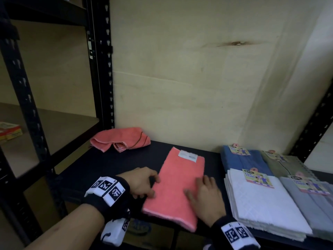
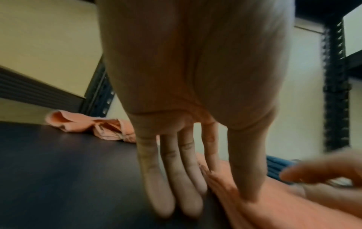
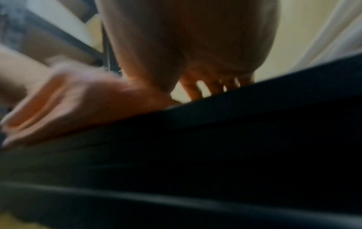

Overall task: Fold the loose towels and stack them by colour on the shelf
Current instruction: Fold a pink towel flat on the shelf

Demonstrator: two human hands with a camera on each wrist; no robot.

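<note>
A folded pink towel [image 1: 180, 186] lies lengthwise on the black shelf [image 1: 111, 165]; a white label shows at its far end. My left hand [image 1: 153, 184] is at its left edge. In the left wrist view its fingers [image 2: 176, 178] are straight with the tips on the shelf beside the towel [image 2: 274, 209], and the thumb lies on the cloth. My right hand [image 1: 200, 188] rests flat on the towel's right side, fingers spread. A crumpled pink towel [image 1: 120, 138] lies loose at the back left, also in the left wrist view [image 2: 88, 124]. The right wrist view is blurred and mostly dark.
To the right lie folded stacks: blue [image 1: 241, 161], white [image 1: 261, 201], grey [image 1: 310, 204] and olive [image 1: 284, 163], with paper tags. A black rack upright [image 1: 106, 69] stands at the back left. The neighbouring shelf holds a colourful box [image 1: 10, 130]. A cardboard box [image 1: 142, 230] sits below.
</note>
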